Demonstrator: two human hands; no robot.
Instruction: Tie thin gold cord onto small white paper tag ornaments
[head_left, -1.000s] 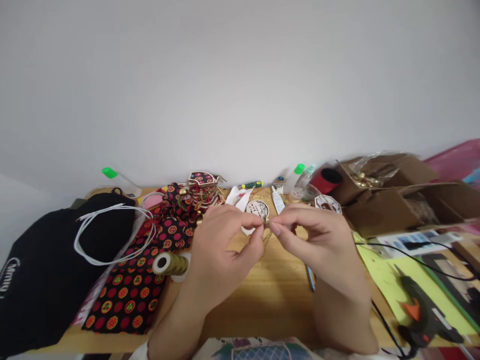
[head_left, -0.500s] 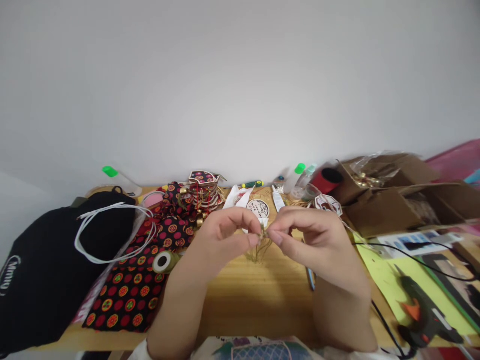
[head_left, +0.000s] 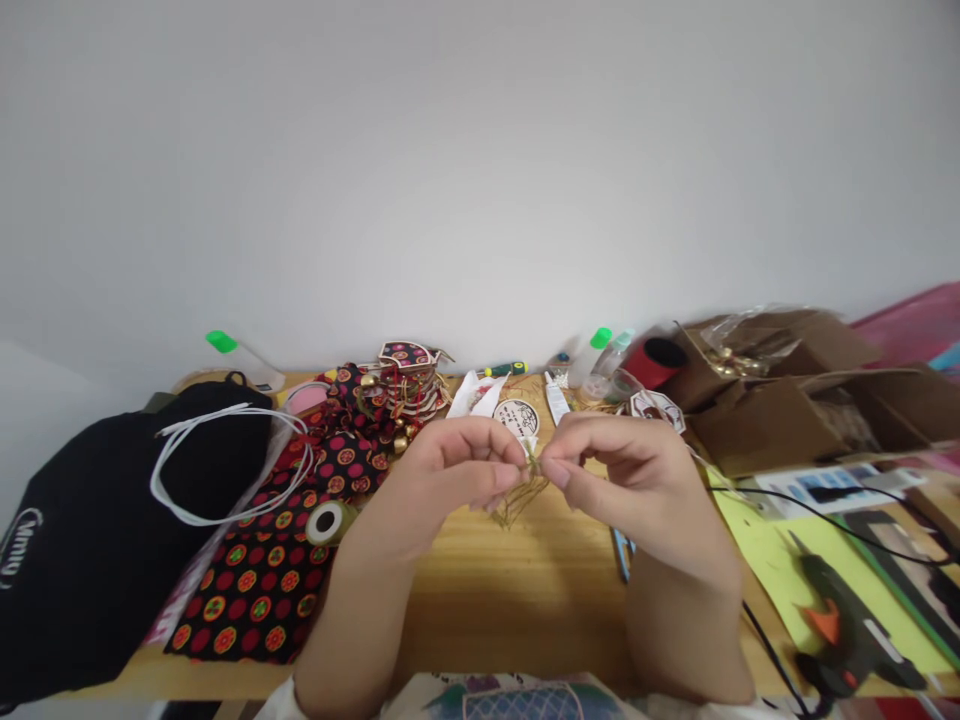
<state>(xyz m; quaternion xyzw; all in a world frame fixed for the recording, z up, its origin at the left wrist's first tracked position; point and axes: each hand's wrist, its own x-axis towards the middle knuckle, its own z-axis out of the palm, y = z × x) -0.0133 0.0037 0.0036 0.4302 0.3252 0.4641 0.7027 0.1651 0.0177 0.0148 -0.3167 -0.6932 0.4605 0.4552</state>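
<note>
Between my two hands is a small bundle of thin olive-gold cord (head_left: 517, 500), its loose strands hanging below the fingers over the wooden table. My left hand (head_left: 457, 475) pinches the bundle from the left with thumb and forefinger. From the right, my right hand (head_left: 622, 480) pinches it too, thumb against forefinger, the tips of both hands almost touching. Fingertips cover where the cord is gripped, so any knot there cannot be made out. Just behind the hands lies a round white printed tag (head_left: 519, 418). A spool of olive thread (head_left: 330, 522) rests beside my left forearm.
Patterned dark fabric (head_left: 255, 590), a black bag (head_left: 97, 540) and a coiled white cable (head_left: 169, 480) lie left. Right are a glue gun (head_left: 855, 630) on yellow paper, a black cord and cardboard boxes (head_left: 765, 435). Green-capped bottles (head_left: 596, 355) stand by the wall.
Both hands stay nearly in place, still pinching the cord. The fingertips have shifted slightly, and the hanging strands have moved a little.
</note>
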